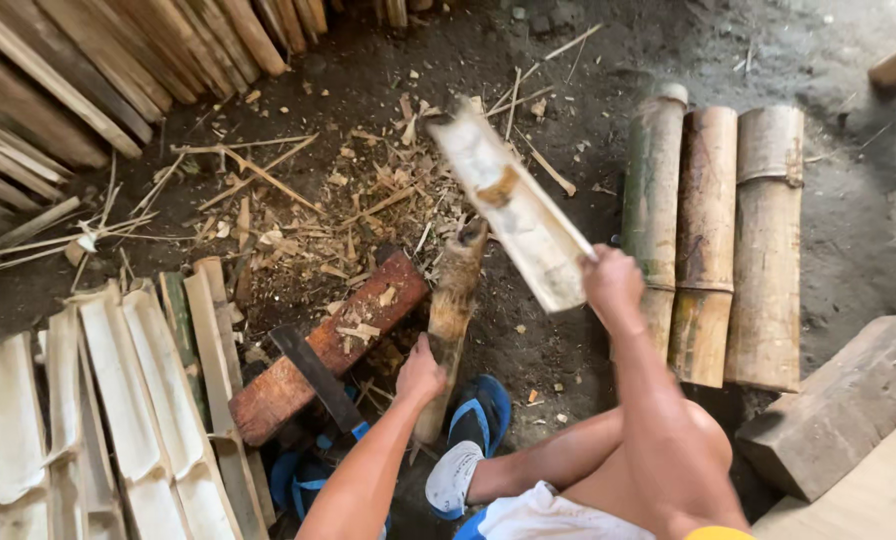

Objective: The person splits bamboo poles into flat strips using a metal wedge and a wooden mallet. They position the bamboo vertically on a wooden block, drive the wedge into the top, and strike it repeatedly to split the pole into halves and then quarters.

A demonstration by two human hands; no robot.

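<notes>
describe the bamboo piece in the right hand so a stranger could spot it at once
Start at the reddish wooden block on the dirt floor. Just right of it, the right hand lifts a split bamboo piece. Unlike the slats stacked at left, it is in the air, pale hollow side up.

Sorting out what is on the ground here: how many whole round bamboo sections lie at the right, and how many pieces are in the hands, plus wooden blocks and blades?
Whole round bamboo sections lying side by side at right: 3
Pale split bamboo slab in right hand: 1
Brown wooden stick in left hand: 1
Reddish wooden block: 1
Dark flat blade on the block: 1
Total: 7
</notes>
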